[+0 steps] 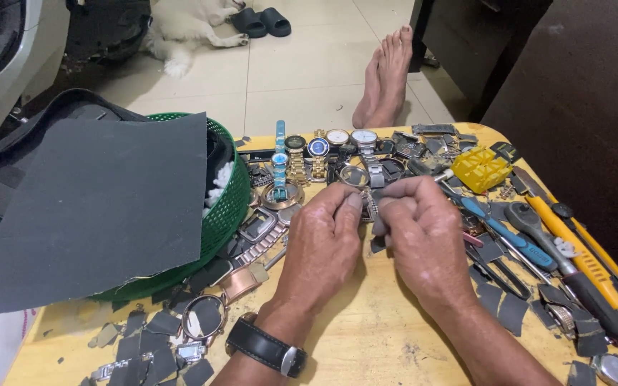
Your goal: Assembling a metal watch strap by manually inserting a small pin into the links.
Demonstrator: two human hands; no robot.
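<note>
My left hand [327, 239] and my right hand [420, 232] meet over the middle of a small wooden table [373, 343]. Both pinch a small metal watch part [370, 207] between their fingertips; the fingers hide most of it. My left wrist wears a black-strapped watch [266, 348]. Just beyond my fingertips lies a row of wristwatches [323, 154] with metal and blue bands. A round glass-like ring [354, 176] rests right behind my hands.
A green basket [227, 214] at the left is covered by a large dark sandpaper sheet [101, 207]. Sandpaper scraps [159, 343], watch cases and bands litter the table. At the right lie a yellow plastic holder [479, 169], blue- and yellow-handled tools [574, 250]. Bare feet [388, 75] rest on the tiled floor beyond.
</note>
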